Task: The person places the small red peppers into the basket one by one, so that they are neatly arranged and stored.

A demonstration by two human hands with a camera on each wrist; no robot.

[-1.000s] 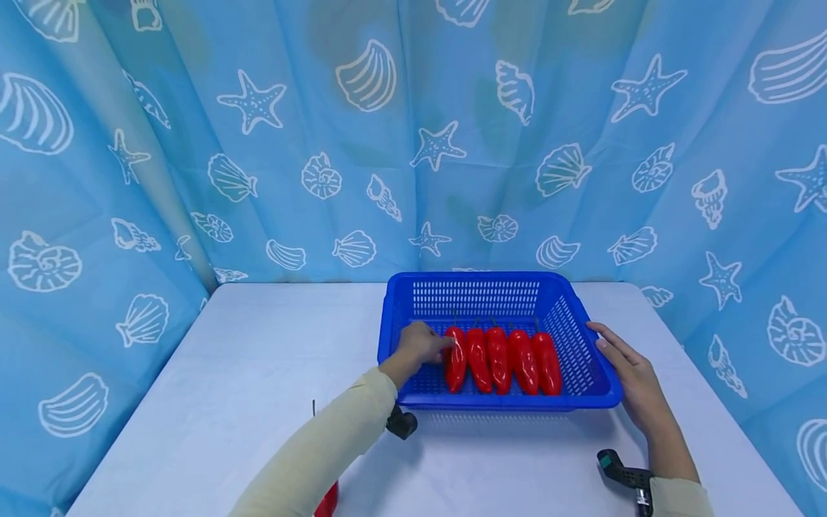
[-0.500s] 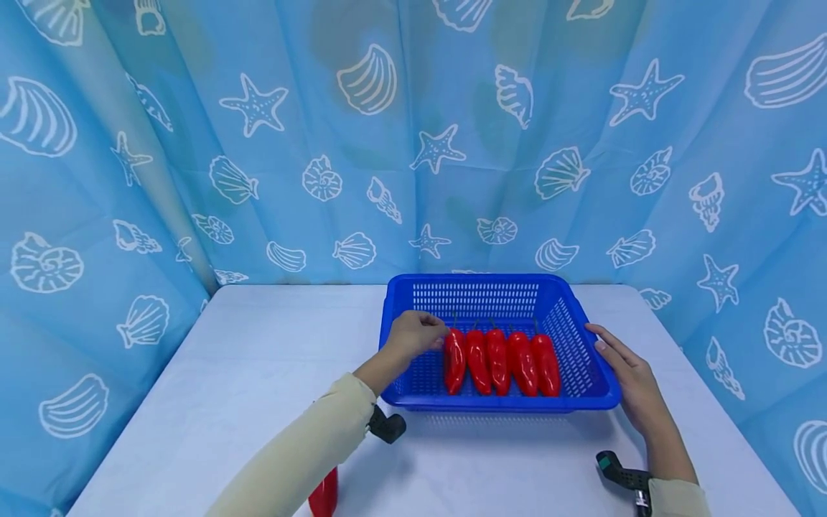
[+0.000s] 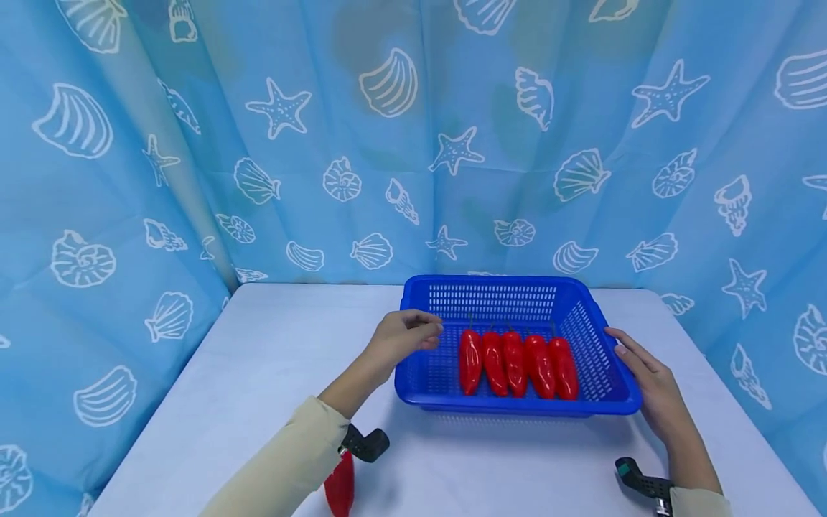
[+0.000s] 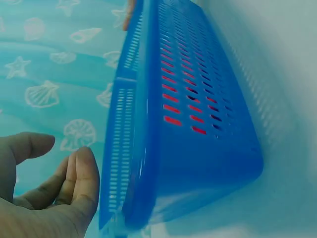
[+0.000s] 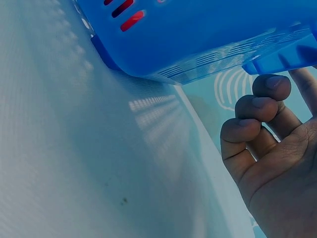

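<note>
Several glossy red peppers (image 3: 513, 365) lie side by side in a blue plastic basket (image 3: 517, 406). My left hand (image 3: 405, 335) hovers above the basket's left rim, apart from the peppers. Seen in the left wrist view, its thumb and loosely bent fingers (image 4: 85, 181) are separated, with nothing between them. At the right rim, my right hand (image 3: 655, 380) holds the basket, index finger and thumb on the edge. The right wrist view shows its other fingers (image 5: 240, 130) curled below the rim. One more red pepper (image 3: 341, 490) is on the table, partly hidden by the left forearm.
The basket stands on a white-covered table (image 3: 284, 345), toward its back right. Behind and beside the table hangs a blue curtain (image 3: 413, 215) with white shells and starfish. Black wrist cameras sit under both forearms.
My left hand has let go of the leftmost pepper and drawn up and left, away from it. The right hand stays at the basket rim. The head view has shifted slightly left.
</note>
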